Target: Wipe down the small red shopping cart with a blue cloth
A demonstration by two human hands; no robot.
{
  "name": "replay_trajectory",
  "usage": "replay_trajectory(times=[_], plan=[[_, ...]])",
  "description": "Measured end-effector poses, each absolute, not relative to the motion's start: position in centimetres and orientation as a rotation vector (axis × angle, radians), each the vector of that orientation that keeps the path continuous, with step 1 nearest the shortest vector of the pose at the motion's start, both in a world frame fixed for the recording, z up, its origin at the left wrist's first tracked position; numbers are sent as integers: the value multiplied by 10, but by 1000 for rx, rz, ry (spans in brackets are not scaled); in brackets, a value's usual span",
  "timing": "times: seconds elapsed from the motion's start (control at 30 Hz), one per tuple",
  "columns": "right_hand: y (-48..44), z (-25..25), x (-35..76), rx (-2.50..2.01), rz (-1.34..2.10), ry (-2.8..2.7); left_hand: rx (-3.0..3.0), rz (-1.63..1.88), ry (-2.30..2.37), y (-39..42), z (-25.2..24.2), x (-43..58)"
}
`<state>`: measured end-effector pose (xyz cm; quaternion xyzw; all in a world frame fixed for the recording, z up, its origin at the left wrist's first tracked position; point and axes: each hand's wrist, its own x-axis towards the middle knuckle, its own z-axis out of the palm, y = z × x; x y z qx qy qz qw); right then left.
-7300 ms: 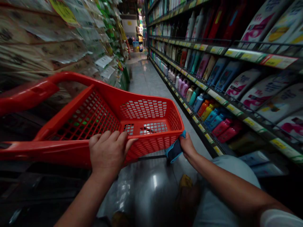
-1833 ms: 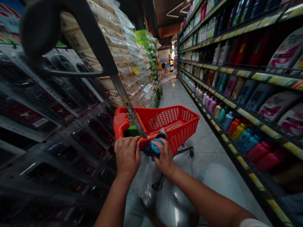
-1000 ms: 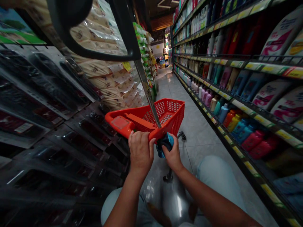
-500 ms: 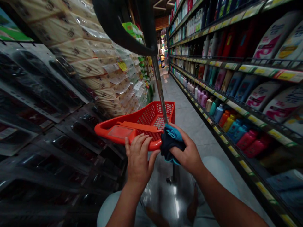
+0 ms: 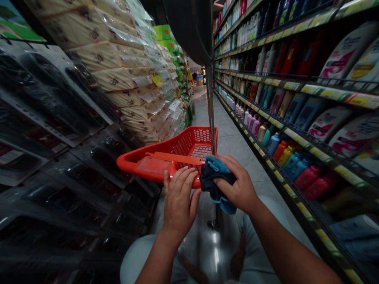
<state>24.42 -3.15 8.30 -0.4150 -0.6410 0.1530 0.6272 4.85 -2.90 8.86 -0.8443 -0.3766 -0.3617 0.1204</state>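
Note:
A red plastic basket (image 5: pixel 156 165) with holes in its walls is in the centre of the head view. My left hand (image 5: pixel 180 199) lies on the near edge of its rim, thumb apart from the fingers. My right hand (image 5: pixel 239 185) grips a dark blue cloth (image 5: pixel 209 178) with light blue parts, pressed against the right end of the basket's rim. Close beside the cloth, a thin metal pole (image 5: pixel 210 110) rises to a large dark part (image 5: pixel 192 31) at the top. What the dark part belongs to cannot be made out.
Shelves of bottles (image 5: pixel 296 165) line the right side. Stacked wrapped packs (image 5: pixel 109 79) and dark packaged goods (image 5: pixel 50 94) stand close on the left. A grey tiled floor (image 5: pixel 233 146) runs between them, and my knees are at the bottom.
The pole and the dark part have shifted right in view and stand more upright. My left hand sits slightly further right on the rim. The cloth has changed shape, still in my right hand.

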Motion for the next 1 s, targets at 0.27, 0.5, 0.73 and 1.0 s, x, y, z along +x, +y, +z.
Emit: replay_trajectory(times=[0.27, 0.5, 0.73, 1.0], plan=[[-25, 56, 240, -933, 319, -1307, -2518, -1335, -1133, -30, 90, 47], [42, 19, 260, -1196, 367, -1064, -2503, -1451, -1205, -29, 96, 28], [45, -7, 261, -1112, 360, -1254, -2391, -1586, -1272, -22, 97, -2], [29, -8, 235, -1230, 291, -1172, -2290, -1449, -1522, -44, 115, -8]])
